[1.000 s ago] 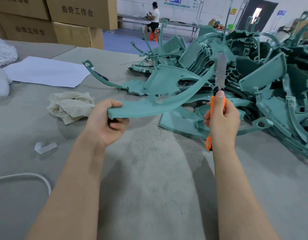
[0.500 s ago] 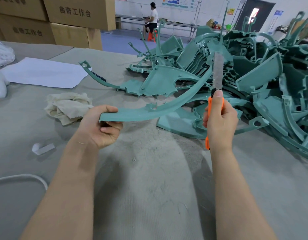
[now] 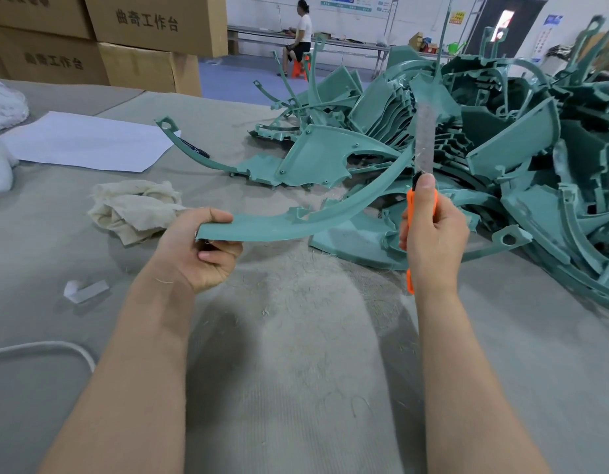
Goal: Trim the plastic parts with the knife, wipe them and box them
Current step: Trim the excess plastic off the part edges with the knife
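A grey felt-covered table is seen, dusted with fine shavings. A crumpled cloth, a white paper sheet and a heap of teal parts are spread across it. Cardboard boxes are stacked behind, and a seated person is glimpsed at a far bench.

The curved plastic part is held above the table, its near end gripped by the left hand with fingers curled under. The knife is clasped upright in the right hand, fingers wrapped round the orange handle, which is mostly hidden. Blade contact cannot be made out. The part's far end is lost against the heap, which is cut off at the right.
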